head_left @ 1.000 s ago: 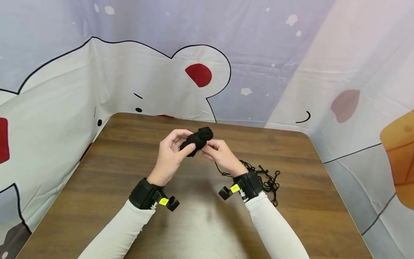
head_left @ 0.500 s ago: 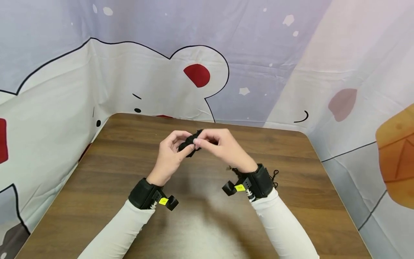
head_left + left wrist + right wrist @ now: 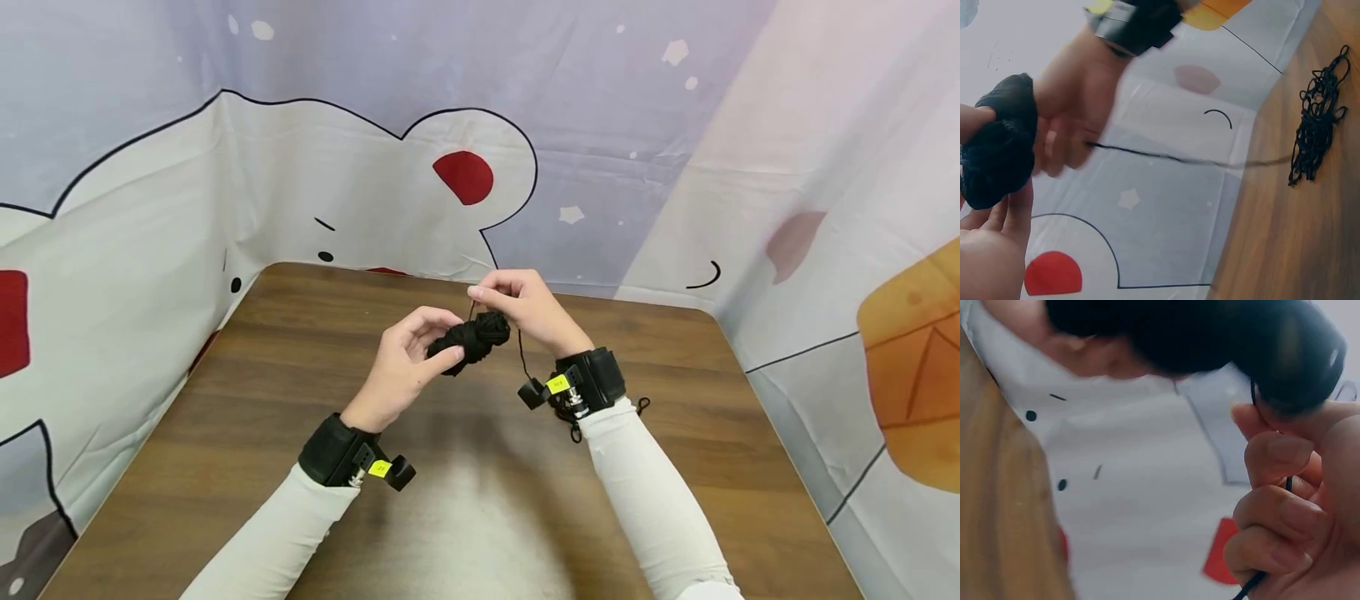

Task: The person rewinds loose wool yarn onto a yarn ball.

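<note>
White sleeves point(image 3: 637, 500) cover my forearms, nearest me, at 5 and 7 o'clock, each ending at a black wristband point(image 3: 596, 385) with a small camera. Taking the bundle as my dial's centre, my left grip point(image 3: 401, 362) comes in from 9 o'clock, fingers and thumb curled round that wound black bundle point(image 3: 471, 340), which I hold above the desk point(image 3: 465, 533). My right grip point(image 3: 528, 310), at 2 o'clock, is narrow, thumb and finger pinching a thin black cord point(image 3: 1160, 155). A short length runs from the pinch down to the bundle; another trails from my hand toward a tangled pile point(image 3: 1316, 128) on the desk at 4 o'clock. Farthest off, at 12 o'clock, a printed cloth point(image 3: 330, 179) stands behind the desk, showing a black-outlined white figure with a red patch point(image 3: 465, 177).
</note>
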